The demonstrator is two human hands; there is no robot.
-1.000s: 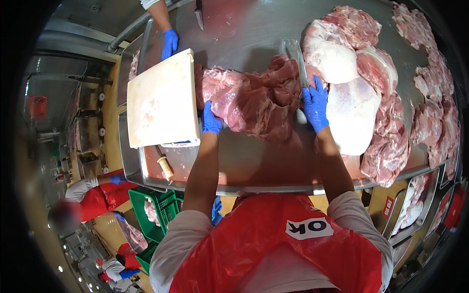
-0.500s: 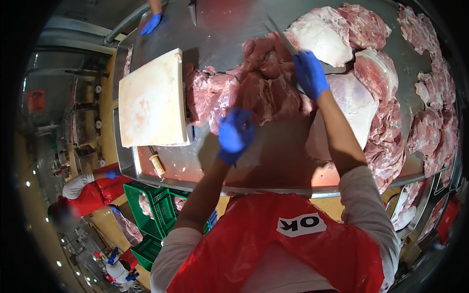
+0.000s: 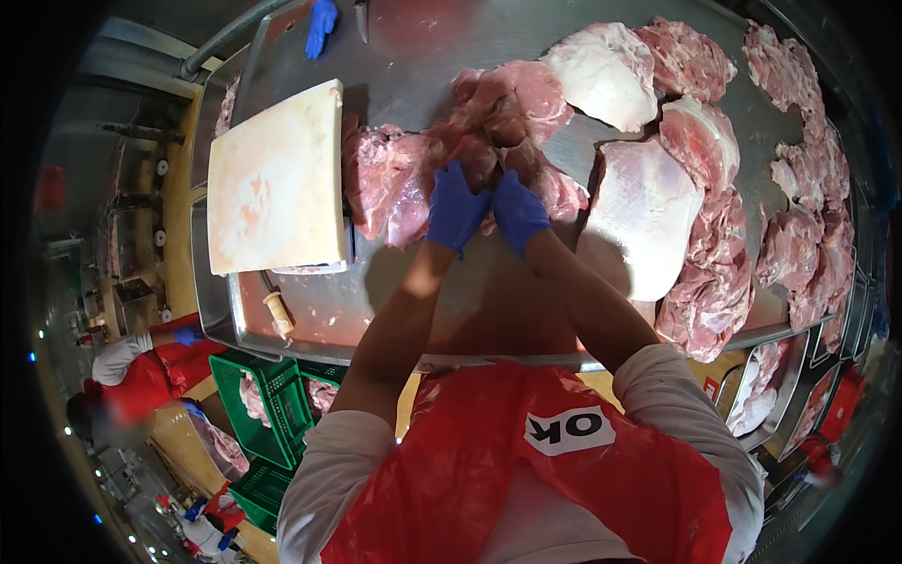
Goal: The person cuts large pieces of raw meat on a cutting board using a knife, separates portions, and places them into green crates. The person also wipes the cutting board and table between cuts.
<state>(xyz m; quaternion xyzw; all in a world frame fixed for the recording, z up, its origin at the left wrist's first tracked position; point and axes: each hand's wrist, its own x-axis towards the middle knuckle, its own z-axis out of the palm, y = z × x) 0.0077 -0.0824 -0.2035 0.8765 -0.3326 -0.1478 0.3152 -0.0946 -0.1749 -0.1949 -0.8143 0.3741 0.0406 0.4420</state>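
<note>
A large piece of raw, boned-out pork (image 3: 390, 179) lies spread on the steel table in front of me. My left hand (image 3: 457, 209), in a blue glove, grips its near edge, fingers bent into the flesh. Close beside it, my right hand (image 3: 519, 212), also gloved in blue, presses into the same meat with closed fingers. Their tips are hidden among the dark folds, and whether a knife is in that hand does not show. A white cutting block (image 3: 277, 179) stands left of the meat.
Skin-on meat slabs (image 3: 644, 207) and more cuts (image 3: 799, 179) lie to the right. A pale-handled tool (image 3: 279, 315) rests at the near left. Another person's gloved hand (image 3: 321, 28) is at the far edge beside a knife (image 3: 362, 21). Green crates (image 3: 258, 404) stand below the table's left.
My right hand has come down and left from the far side of the meat; the knife blade it held no longer shows. My left hand has moved up onto the meat.
</note>
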